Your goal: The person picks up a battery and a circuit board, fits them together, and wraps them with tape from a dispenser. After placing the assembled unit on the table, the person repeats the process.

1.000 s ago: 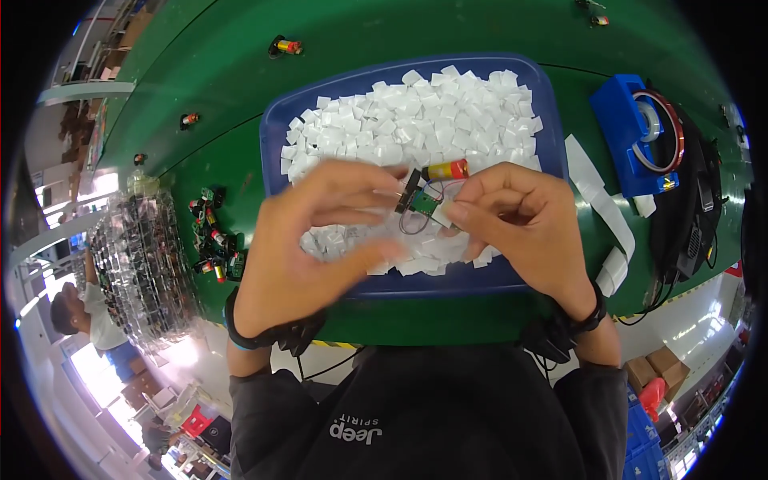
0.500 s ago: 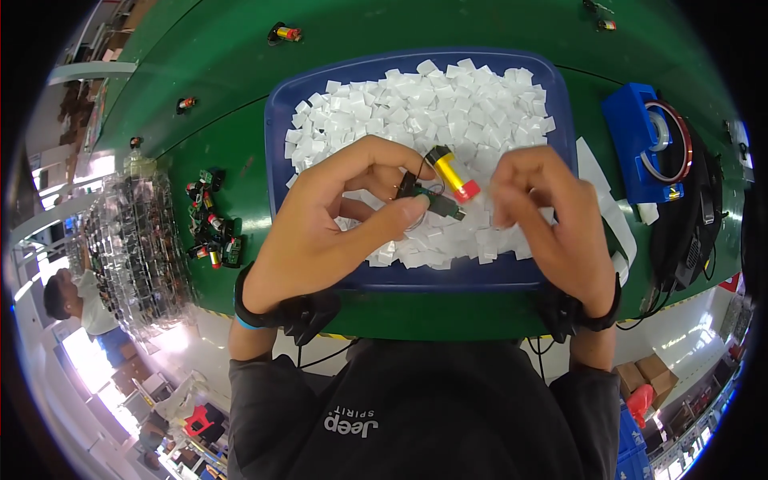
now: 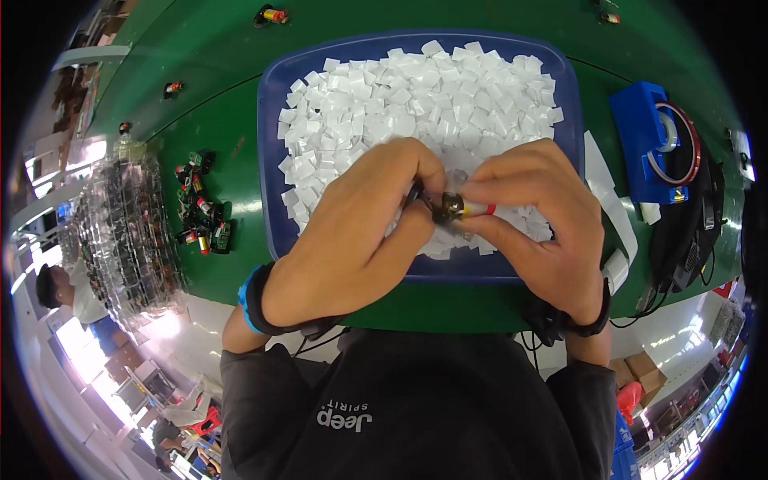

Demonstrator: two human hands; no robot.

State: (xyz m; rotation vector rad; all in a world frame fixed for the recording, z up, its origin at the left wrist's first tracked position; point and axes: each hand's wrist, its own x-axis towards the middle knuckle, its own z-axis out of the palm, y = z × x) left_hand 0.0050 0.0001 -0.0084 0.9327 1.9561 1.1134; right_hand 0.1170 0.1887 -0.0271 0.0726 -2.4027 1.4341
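Observation:
Both my hands meet over a blue tray (image 3: pixel 274 104) filled with small white square pieces (image 3: pixel 352 104). Between them is a small wired assembly, blurred and partly covered by fingers. My left hand (image 3: pixel 360 232) is closed, pinching the dark circuit board side between thumb and fingers. My right hand (image 3: pixel 548 216) is closed around the yellow and red cylinder (image 3: pixel 480 209), whose dark end points toward my left fingers. Something clear or greyish shows near the fingertips, too blurred to name.
Several similar boards with cylinders (image 3: pixel 200 208) lie in a pile left of the tray. A blue tape dispenser (image 3: pixel 628 144) stands at right, beside a white strip (image 3: pixel 604 172) and a black bag (image 3: pixel 688 240). Stacked clear plastic trays (image 3: pixel 132 224) and another person (image 3: pixel 76 296) are at left.
My right hand has moved left and taken hold of the cylinder. The assembly has turned, and the board, visible before, is now mostly covered by my left fingers.

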